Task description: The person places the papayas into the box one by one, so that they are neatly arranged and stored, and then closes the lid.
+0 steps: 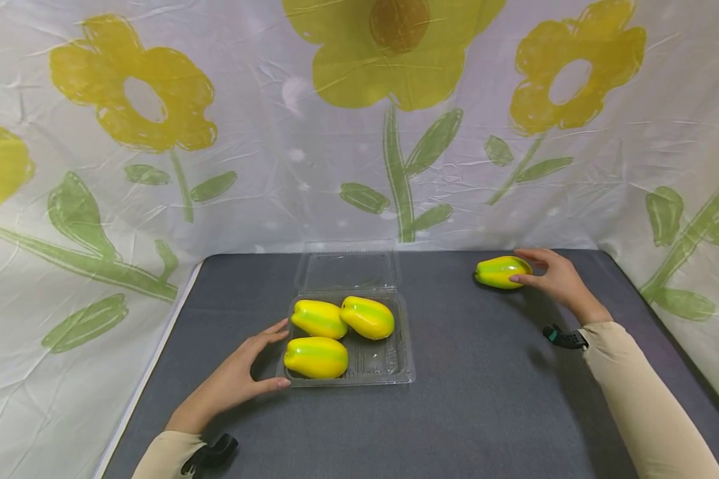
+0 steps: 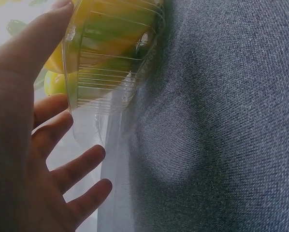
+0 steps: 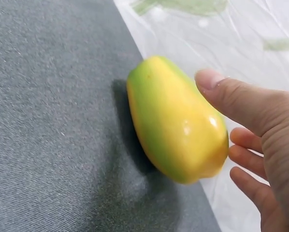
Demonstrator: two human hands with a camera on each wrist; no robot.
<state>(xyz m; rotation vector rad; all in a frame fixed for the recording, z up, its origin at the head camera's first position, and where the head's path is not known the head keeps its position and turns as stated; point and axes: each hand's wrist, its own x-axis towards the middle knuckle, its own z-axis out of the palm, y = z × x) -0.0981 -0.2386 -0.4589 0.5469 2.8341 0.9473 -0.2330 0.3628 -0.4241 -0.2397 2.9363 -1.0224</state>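
Observation:
In the head view a clear plastic clamshell box (image 1: 389,380) lies with its lid (image 1: 350,269) folded back. Three yellow-green papayas sit inside: one at front left (image 1: 315,358), one behind it (image 1: 319,319) and one at back right (image 1: 368,318). My left hand (image 1: 239,372) is at the box's left side, fingers spread; in the left wrist view its thumb (image 2: 43,38) lies at the rim. On the far right of the table, a fourth papaya (image 1: 503,273) rests on the cloth. My right hand (image 1: 554,279) is around its right end, thumb and fingers apart; a firm grip is not visible.
A dark grey cloth (image 1: 467,412) covers the table. Behind and at both sides hangs a white curtain (image 1: 257,199) printed with yellow flowers. Dark bands (image 1: 566,337) are worn on both wrists.

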